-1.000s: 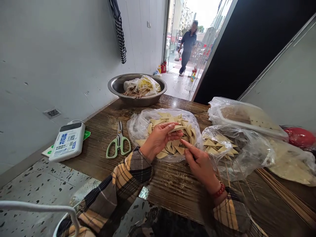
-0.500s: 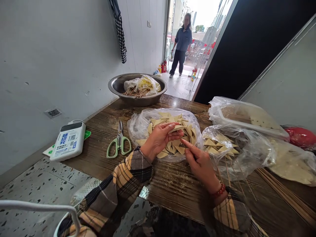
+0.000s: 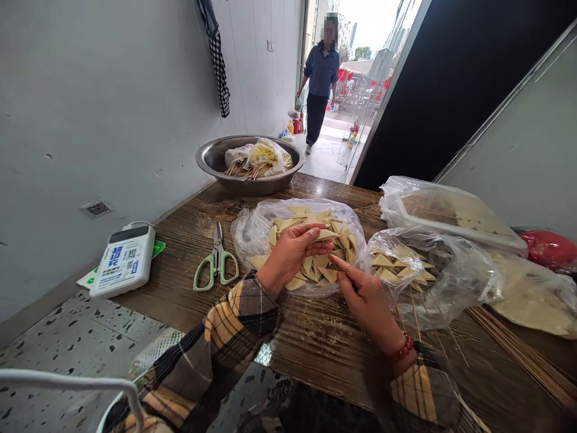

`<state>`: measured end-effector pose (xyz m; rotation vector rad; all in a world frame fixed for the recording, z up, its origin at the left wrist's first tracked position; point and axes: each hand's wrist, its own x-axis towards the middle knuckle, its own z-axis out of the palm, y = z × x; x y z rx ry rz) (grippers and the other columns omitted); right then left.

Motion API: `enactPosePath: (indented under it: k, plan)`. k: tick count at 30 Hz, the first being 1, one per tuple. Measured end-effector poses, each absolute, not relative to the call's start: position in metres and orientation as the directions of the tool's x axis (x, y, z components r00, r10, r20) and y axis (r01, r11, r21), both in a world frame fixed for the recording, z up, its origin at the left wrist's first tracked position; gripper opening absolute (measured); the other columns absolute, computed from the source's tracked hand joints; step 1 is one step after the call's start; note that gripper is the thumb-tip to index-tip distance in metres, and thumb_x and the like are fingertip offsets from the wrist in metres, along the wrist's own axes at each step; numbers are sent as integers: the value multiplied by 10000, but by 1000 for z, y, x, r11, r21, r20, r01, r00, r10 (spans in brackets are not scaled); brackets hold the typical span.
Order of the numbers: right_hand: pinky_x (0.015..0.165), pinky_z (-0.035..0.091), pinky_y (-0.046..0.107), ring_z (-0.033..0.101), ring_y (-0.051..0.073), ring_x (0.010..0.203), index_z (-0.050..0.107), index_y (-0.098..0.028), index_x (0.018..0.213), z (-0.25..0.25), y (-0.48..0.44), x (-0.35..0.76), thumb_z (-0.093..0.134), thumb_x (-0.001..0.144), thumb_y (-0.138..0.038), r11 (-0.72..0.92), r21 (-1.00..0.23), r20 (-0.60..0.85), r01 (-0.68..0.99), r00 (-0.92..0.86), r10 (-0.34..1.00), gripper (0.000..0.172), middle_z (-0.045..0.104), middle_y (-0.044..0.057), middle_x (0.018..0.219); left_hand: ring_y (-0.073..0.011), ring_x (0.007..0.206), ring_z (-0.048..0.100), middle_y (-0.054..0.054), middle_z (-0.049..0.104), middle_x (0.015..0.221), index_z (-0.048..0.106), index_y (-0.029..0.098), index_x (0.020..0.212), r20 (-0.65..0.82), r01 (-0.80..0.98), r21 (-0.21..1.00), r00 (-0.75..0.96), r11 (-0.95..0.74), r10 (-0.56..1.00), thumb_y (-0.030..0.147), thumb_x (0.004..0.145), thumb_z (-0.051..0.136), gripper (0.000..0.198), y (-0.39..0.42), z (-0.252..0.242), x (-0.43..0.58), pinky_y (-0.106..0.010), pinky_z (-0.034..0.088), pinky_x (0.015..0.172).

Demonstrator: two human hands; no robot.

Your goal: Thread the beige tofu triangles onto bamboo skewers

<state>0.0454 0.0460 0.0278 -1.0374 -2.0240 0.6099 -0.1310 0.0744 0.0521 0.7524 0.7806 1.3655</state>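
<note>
Along the dark wooden table (image 3: 315, 337), the largest thing in front of me, everything lies as it lay one second ago. The change is behind its far edge: a person (image 3: 321, 72) in a dark shirt, who was farther off at the doorway, has now come nearer. For my work this means, I judge, no disturbance, because both my hands are almost exactly where they were.

At the far left the metal basin (image 3: 252, 185) stands. Nearer, in the middle, a clear plastic bag (image 3: 247, 231) is spread under many beige pieces (image 3: 331, 275). To its right lies the second bag (image 3: 469, 264), and to its left the scissors (image 3: 218, 248), with the blades pointing away from me.

My left hand (image 3: 295, 251) pinches one folded piece (image 3: 328, 235) between the thumb and the fingers, just above the pile. My right hand (image 3: 364, 294) grips a thin stick (image 3: 329, 250) with the thumb and the index finger. The long axis of the folded piece runs across me, nearly level, and its sharp tip points to the right. The stick rises from my right fingertips toward my left fingers, leaning slightly left; whether its end enters the piece, I cannot tell.
</note>
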Motion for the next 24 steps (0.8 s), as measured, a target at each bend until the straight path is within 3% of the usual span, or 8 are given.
enactPosePath:
  k: [3, 8, 20, 24]
  plan:
    - [763, 565, 300, 717, 200, 875, 646, -175, 1231, 26, 47, 46, 450, 905, -215, 542, -704, 406, 458, -367, 837, 382, 729, 77, 1092, -203, 720, 717, -77, 725, 814, 667, 105, 986, -4, -489, 872, -2, 2, 1000, 259, 727, 740, 310, 73, 53, -128, -314, 576, 691]
    - [840, 554, 305, 694, 207, 1002, 633, -185, 1247, 23, 47, 45, 450, 906, -226, 531, -722, 408, 443, -346, 845, 389, 682, 67, 1187, -211, 745, 719, -84, 725, 832, 666, 98, 1010, 22, -426, 904, -40, -37, 999, 309, 729, 737, 359, 69, 55, -122, -339, 581, 723]
    - [912, 546, 359, 666, 231, 1072, 664, -180, 1203, 20, 50, 40, 460, 897, -232, 503, -749, 424, 431, -272, 864, 371, 681, 73, 1178, -209, 781, 711, -62, 722, 890, 687, 137, 1011, 91, -322, 940, -70, -109, 993, 348, 736, 725, 348, 69, 46, -112, -344, 576, 759]
    - [919, 544, 346, 656, 219, 1092, 659, -187, 1210, 23, 50, 40, 465, 898, -232, 532, -748, 460, 396, -269, 846, 370, 668, 66, 1202, -192, 775, 702, -35, 710, 831, 632, 161, 1163, 98, -375, 922, -28, -101, 995, 341, 741, 729, 470, 67, 49, -114, -346, 567, 774]
